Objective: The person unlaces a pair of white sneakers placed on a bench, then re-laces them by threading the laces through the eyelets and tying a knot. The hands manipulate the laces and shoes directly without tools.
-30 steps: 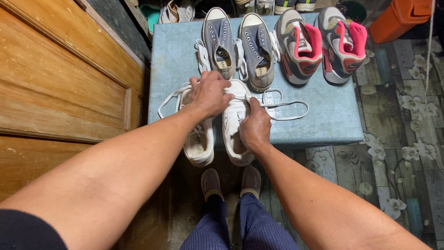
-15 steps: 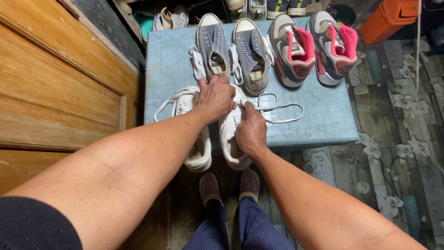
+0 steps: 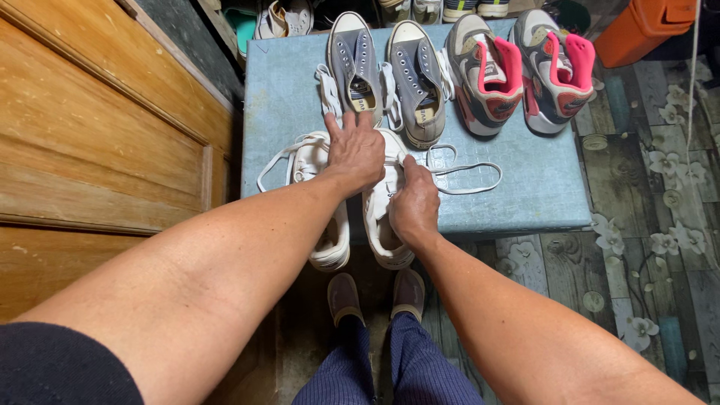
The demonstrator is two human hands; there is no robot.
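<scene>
Two white sneakers lie side by side at the near edge of a light blue table, heels hanging over it. My left hand rests on the toe end of the right white sneaker, fingers pressed down over it. My right hand grips that same sneaker at its laces, with a loose white lace trailing off to the right across the table. The left white sneaker sits untouched beside my left wrist, its lace looped out to the left.
A grey canvas pair and a grey-and-pink trainer pair stand at the table's far side. More shoes sit behind. A wooden door is at left, an orange container at top right. My slippered feet stand below.
My left hand has slid a little further over the sneaker's toe with its fingers spread flatter. My right hand stays on the laces. The view shifted slightly.
</scene>
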